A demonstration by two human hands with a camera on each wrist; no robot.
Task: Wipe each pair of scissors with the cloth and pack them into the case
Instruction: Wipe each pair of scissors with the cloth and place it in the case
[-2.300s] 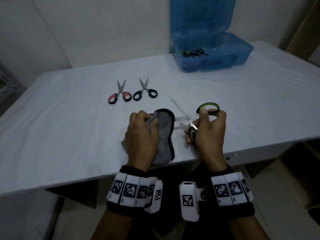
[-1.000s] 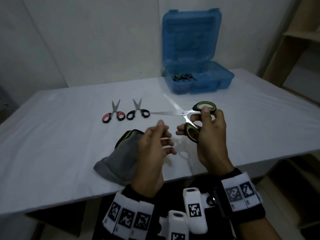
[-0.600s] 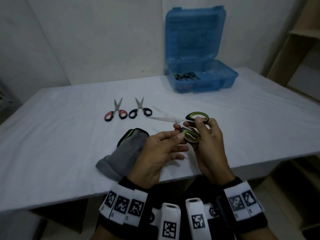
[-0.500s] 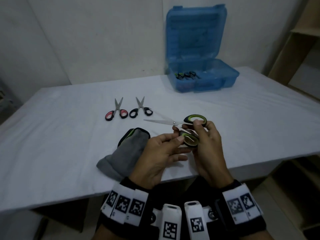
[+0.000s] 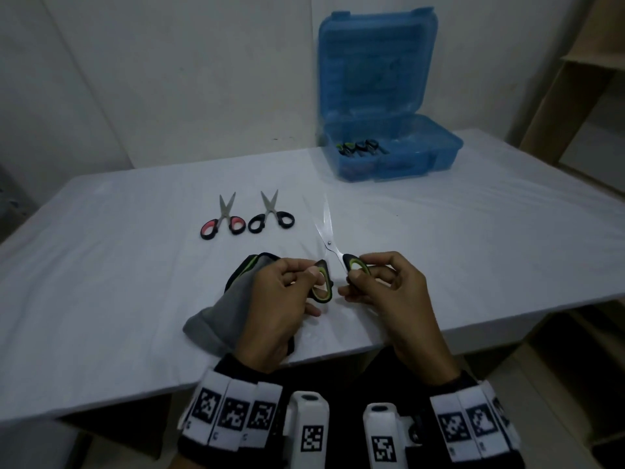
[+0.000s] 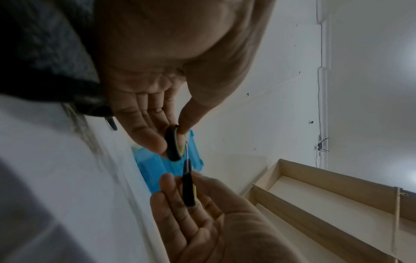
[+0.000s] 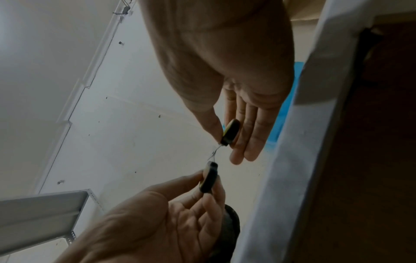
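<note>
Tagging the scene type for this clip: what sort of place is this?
Probably a plain indoor workroom or recording setup, not a home kitchen or shop: a table under a white sheet against a bare white wall, an unfinished wooden shelf unit at right, and a blue plastic case.

You had three pairs of scissors out on the table: one green-handled pair [image 5: 327, 245], one red-handled pair [image 5: 222, 222] and one black-handled pair [image 5: 270, 216]. There was one grey cloth [image 5: 223, 309] and one blue case [image 5: 389, 96].
</note>
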